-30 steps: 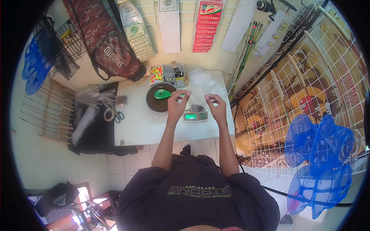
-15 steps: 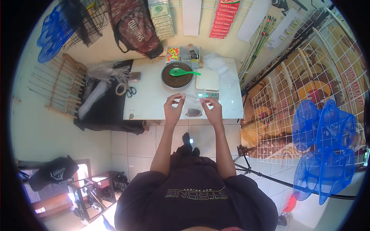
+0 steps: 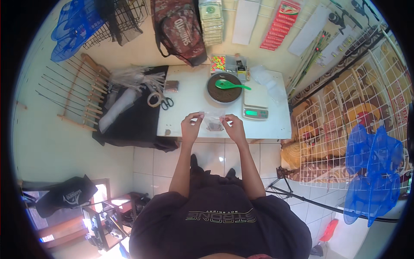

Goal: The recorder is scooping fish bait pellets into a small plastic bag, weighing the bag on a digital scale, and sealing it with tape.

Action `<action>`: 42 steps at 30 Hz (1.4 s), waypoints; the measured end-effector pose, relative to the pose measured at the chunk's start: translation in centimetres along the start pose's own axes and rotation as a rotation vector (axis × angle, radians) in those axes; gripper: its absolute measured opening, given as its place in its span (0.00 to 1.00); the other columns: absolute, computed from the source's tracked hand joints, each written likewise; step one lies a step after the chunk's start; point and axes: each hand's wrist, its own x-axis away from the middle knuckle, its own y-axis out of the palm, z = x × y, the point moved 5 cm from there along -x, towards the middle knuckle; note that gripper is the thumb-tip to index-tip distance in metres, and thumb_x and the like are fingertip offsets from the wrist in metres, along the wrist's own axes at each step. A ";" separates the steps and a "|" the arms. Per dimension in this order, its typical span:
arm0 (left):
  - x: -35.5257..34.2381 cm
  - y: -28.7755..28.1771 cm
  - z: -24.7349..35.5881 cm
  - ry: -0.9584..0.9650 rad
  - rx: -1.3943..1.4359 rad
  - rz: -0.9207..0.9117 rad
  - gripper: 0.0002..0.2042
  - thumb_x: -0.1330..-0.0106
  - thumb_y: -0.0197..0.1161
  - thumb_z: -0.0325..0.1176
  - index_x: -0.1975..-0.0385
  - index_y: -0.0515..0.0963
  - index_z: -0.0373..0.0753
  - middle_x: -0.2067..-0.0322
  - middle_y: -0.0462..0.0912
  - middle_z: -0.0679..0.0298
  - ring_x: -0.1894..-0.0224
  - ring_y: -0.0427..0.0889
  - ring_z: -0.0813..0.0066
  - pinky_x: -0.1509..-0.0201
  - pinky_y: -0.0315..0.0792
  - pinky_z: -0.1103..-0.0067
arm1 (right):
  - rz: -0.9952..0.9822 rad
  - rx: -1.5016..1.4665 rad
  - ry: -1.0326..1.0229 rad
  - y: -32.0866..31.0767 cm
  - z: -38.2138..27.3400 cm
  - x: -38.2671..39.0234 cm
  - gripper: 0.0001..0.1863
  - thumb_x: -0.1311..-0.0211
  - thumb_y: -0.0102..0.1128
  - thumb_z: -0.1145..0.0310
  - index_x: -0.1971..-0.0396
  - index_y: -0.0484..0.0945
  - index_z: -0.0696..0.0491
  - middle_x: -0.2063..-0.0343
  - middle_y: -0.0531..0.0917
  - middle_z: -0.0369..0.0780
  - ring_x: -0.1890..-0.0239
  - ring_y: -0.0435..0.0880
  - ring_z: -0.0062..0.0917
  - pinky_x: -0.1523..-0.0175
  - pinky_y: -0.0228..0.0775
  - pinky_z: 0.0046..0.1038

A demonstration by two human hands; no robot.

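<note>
Straight ahead at twelve o'clock, a small clear plastic bag (image 3: pixel 214 115) with dark contents (image 3: pixel 214 127) in its bottom hangs between the left hand (image 3: pixel 191 128), at about eight o'clock from it, and the right hand (image 3: pixel 233 128), at about four, each pinching an upper corner. Should either pinch slip on the thin film, the bag could tip and spill toward the floor (image 3: pixel 211 151), as the front edge of the white table (image 3: pixel 185 112) lies close; whether the base is supported cannot be told. Reaching toward one o'clock could knock the green spoon (image 3: pixel 230 85) resting across the bowl (image 3: pixel 225 102).
</note>
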 end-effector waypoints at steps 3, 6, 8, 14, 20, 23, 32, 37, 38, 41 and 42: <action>-3.2 -2.5 -1.3 -0.005 -0.043 -0.033 0.07 0.42 0.64 0.33 0.66 0.81 0.39 0.67 0.83 0.63 0.64 0.81 0.78 0.66 0.71 0.81 | 0.005 0.011 0.027 3.2 -0.4 -2.2 0.11 0.46 0.62 0.65 0.68 0.81 0.57 0.70 0.82 0.44 0.68 0.81 0.29 0.66 0.69 0.28; -6.5 -4.5 -2.6 -0.021 -0.012 -0.057 0.08 0.42 0.64 0.33 0.66 0.81 0.39 0.67 0.84 0.64 0.64 0.81 0.81 0.69 0.70 0.83 | 0.016 0.037 0.009 6.2 -0.7 -5.0 0.11 0.47 0.62 0.65 0.70 0.81 0.58 0.72 0.82 0.45 0.68 0.81 0.31 0.65 0.69 0.29; -9.0 -5.4 -3.3 -0.068 -0.003 -0.102 0.07 0.42 0.64 0.34 0.67 0.82 0.40 0.67 0.84 0.68 0.63 0.79 0.83 0.65 0.67 0.82 | 0.046 0.055 -0.010 7.7 -1.2 -7.2 0.11 0.47 0.62 0.65 0.70 0.82 0.58 0.73 0.82 0.45 0.68 0.80 0.31 0.65 0.69 0.30; -15.2 -8.0 -2.7 0.062 -0.041 -0.179 0.07 0.42 0.64 0.33 0.66 0.82 0.41 0.65 0.84 0.68 0.63 0.80 0.83 0.67 0.68 0.84 | 0.135 0.147 -0.032 9.9 -4.3 -12.2 0.09 0.48 0.62 0.65 0.71 0.81 0.56 0.70 0.82 0.45 0.64 0.78 0.36 0.57 0.68 0.33; -15.0 -7.3 -6.3 0.066 0.023 -0.325 0.08 0.43 0.63 0.30 0.64 0.82 0.42 0.63 0.84 0.67 0.62 0.78 0.81 0.67 0.71 0.83 | 0.159 0.187 -0.051 11.2 -0.6 -11.1 0.09 0.50 0.63 0.67 0.70 0.82 0.55 0.67 0.82 0.44 0.60 0.77 0.37 0.53 0.68 0.32; -13.4 -6.8 -9.2 0.021 -0.042 -0.401 0.08 0.43 0.63 0.31 0.64 0.82 0.42 0.65 0.84 0.67 0.63 0.78 0.81 0.68 0.70 0.83 | -0.020 0.089 0.057 12.4 1.1 -9.0 0.11 0.52 0.63 0.71 0.66 0.82 0.54 0.64 0.83 0.44 0.60 0.80 0.36 0.56 0.70 0.30; -10.6 -6.2 -11.0 -0.010 -0.054 -0.486 0.09 0.41 0.63 0.34 0.63 0.81 0.40 0.65 0.83 0.67 0.64 0.79 0.82 0.67 0.68 0.84 | -0.045 0.076 0.086 12.0 0.0 -6.1 0.08 0.49 0.62 0.68 0.67 0.83 0.52 0.66 0.84 0.41 0.62 0.81 0.32 0.56 0.71 0.30; -9.3 -6.0 -14.0 -0.067 0.056 -0.503 0.09 0.41 0.63 0.33 0.63 0.79 0.39 0.62 0.83 0.64 0.61 0.79 0.78 0.61 0.71 0.79 | -0.136 0.085 0.195 13.1 0.5 -5.3 0.08 0.48 0.61 0.68 0.70 0.83 0.55 0.68 0.84 0.41 0.61 0.82 0.30 0.52 0.70 0.27; -9.0 -6.0 -14.2 -0.093 0.034 -0.533 0.09 0.41 0.62 0.33 0.63 0.79 0.38 0.63 0.83 0.64 0.61 0.79 0.76 0.59 0.71 0.78 | -0.141 0.086 0.194 13.1 0.6 -5.2 0.08 0.48 0.61 0.68 0.70 0.83 0.55 0.68 0.84 0.41 0.61 0.82 0.30 0.52 0.70 0.27; -8.5 -5.7 -14.2 -0.137 -0.006 -0.574 0.09 0.40 0.61 0.34 0.63 0.78 0.37 0.67 0.82 0.63 0.61 0.79 0.73 0.55 0.70 0.75 | -0.095 0.050 0.123 13.1 1.3 -5.0 0.08 0.49 0.62 0.68 0.71 0.83 0.55 0.70 0.84 0.42 0.64 0.83 0.32 0.53 0.71 0.27; -8.4 -5.8 -14.3 -0.153 -0.028 -0.570 0.10 0.40 0.61 0.34 0.62 0.78 0.37 0.67 0.82 0.63 0.60 0.79 0.74 0.55 0.70 0.75 | -0.100 0.050 0.124 13.2 1.0 -4.9 0.08 0.49 0.62 0.68 0.71 0.83 0.55 0.70 0.84 0.42 0.64 0.83 0.32 0.53 0.71 0.27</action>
